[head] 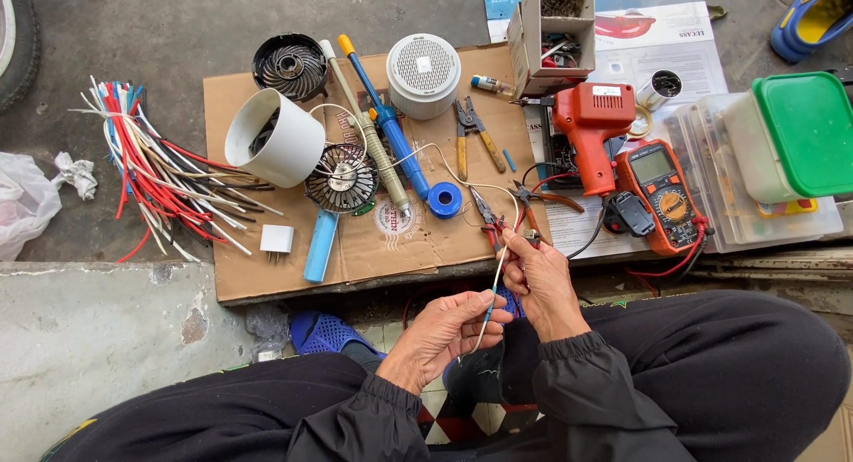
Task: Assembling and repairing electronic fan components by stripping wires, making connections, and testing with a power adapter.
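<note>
Hands pinch a thin white-and-blue insulated wire [494,289] at lower centre: left hand [442,330] low, right hand [539,280] above; light, limp, best gripped near its ends.

Two hands: left [442,333], right [542,280]; two pliers [478,133] [538,200]; one multimeter [665,195]; one red heat gun [593,129]; two fan grilles [290,67] [342,179].

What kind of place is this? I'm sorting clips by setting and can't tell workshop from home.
Probably an informal repair spot on a concrete floor, not a fitted workshop. A cardboard sheet serves as the bench, with a multimeter, pliers and a bundle of cut wires spread around the seated person.
</note>
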